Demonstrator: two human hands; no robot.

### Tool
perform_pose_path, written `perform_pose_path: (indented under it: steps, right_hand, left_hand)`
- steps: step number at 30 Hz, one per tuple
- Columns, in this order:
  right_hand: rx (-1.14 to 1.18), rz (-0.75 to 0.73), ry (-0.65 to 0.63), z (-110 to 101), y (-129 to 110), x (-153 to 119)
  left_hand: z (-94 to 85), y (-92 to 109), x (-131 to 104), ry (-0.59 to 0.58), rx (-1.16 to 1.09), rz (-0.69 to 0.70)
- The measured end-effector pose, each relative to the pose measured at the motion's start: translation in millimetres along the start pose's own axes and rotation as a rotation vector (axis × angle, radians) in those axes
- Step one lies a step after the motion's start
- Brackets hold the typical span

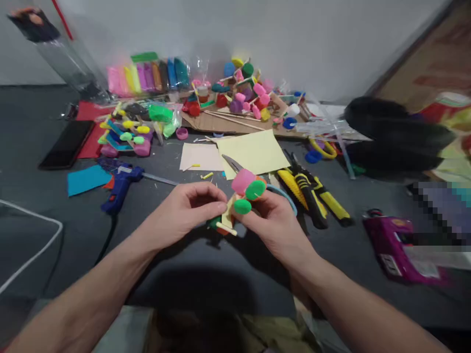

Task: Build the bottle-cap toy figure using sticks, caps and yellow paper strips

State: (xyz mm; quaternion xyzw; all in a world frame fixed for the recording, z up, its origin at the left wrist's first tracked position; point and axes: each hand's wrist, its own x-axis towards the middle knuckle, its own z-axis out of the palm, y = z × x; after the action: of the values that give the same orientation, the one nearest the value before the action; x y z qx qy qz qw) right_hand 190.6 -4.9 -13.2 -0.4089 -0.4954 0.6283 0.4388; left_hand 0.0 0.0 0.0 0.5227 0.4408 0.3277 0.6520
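Note:
Both hands hold a small craft model [228, 211] between them, above the front of the dark table. It has a pale yellow body, green and pink discs on top, and a light stick across its lower end. My left hand [191, 206] pinches the model's left side with thumb and forefinger. Closed round its right side is my right hand [274, 218], with the thumb beside the green discs. Behind the model lie scissors [232, 163] on a yellow paper sheet [253, 149]; their light blue handle shows beside my right hand.
A blue glue gun [123, 186], a phone [66, 144] and a clay model [127, 135] are on the left. Pliers [309, 193] and a purple packet [401, 250] lie right. Colourful models [243, 93] and clay packs [147, 76] line the back.

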Motion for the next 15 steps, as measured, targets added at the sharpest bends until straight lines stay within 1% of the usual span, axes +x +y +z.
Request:
perform_pose_path:
  steps: [4,7,15]
  right_hand:
    - [-0.006,0.01,-0.003,-4.0,-1.1,1.5]
    - [-0.006,0.011,0.003,-5.6,-1.4,2.1]
    - [-0.038,0.01,0.014,-3.4,-1.3,4.1]
  left_hand:
    - [1.0,-0.1,3.2,0.022,-0.033,-0.043]
    - [1.2,-0.7,3.2,0.017,-0.083,-0.062]
    - [-3.6,-5.8,3.6,-0.004,-0.154,-0.047]
